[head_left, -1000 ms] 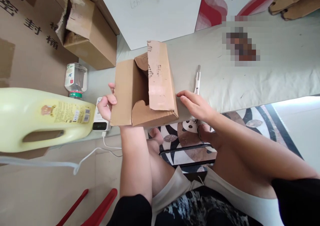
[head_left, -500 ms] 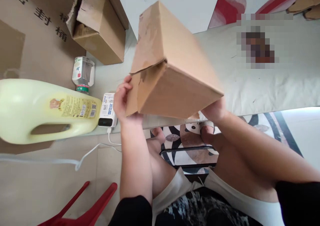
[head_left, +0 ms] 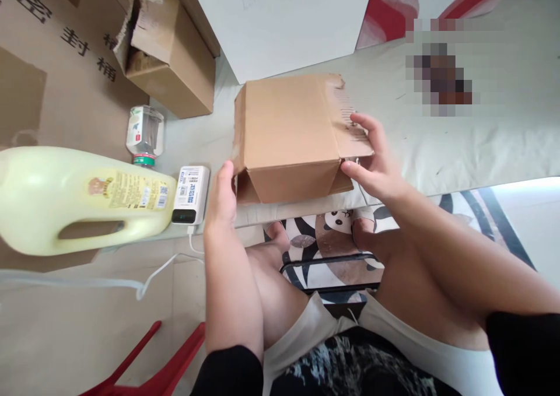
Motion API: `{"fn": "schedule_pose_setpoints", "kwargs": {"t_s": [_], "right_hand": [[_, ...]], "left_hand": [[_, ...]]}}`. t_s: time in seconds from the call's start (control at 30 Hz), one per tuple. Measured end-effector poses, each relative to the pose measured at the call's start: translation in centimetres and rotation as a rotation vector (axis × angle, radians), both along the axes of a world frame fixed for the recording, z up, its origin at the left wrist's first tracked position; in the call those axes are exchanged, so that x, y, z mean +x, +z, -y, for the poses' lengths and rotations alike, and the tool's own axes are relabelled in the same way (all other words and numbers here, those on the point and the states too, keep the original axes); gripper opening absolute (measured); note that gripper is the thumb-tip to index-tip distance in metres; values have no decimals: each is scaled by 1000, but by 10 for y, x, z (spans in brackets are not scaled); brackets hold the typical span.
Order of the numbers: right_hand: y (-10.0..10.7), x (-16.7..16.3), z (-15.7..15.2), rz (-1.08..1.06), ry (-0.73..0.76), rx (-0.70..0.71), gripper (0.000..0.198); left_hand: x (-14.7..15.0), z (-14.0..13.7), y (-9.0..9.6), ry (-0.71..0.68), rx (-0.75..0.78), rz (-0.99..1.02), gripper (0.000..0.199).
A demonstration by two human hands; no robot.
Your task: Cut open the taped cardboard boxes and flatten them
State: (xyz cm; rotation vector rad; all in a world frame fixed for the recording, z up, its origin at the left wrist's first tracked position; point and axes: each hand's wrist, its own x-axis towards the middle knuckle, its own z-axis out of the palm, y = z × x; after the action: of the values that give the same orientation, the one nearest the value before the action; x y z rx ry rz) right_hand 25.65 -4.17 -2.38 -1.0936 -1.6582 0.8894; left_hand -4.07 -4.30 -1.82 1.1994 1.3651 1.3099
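prob mid-positioning the cardboard box rn, at the near edge of the cloth-covered bench, left hand holding its left end, right hand its torn right end; next move calls for an even grip w/ both.

The head camera looks forward and down over the lap at the nearby hands.

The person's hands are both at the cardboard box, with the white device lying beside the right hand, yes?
Not the right hand: the head view shows the white device lying beside the left hand. Both hands are at the cardboard box.
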Motion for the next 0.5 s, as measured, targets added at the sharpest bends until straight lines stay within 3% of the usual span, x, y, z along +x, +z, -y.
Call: {"fn": "schedule_pose_setpoints", "kwargs": {"t_s": [0.13, 0.4, 0.5], "right_hand": [[-1, -7, 1, -32, 31, -62, 87], [3, -6, 6, -94, -142, -102, 70], [0, -3, 5, -97, -185, -78, 54]], "left_hand": [[18, 1, 8, 75, -2, 171, 57], [17, -2, 6, 88, 41, 64, 58], [12, 0, 12, 118, 90, 122, 55]]}}
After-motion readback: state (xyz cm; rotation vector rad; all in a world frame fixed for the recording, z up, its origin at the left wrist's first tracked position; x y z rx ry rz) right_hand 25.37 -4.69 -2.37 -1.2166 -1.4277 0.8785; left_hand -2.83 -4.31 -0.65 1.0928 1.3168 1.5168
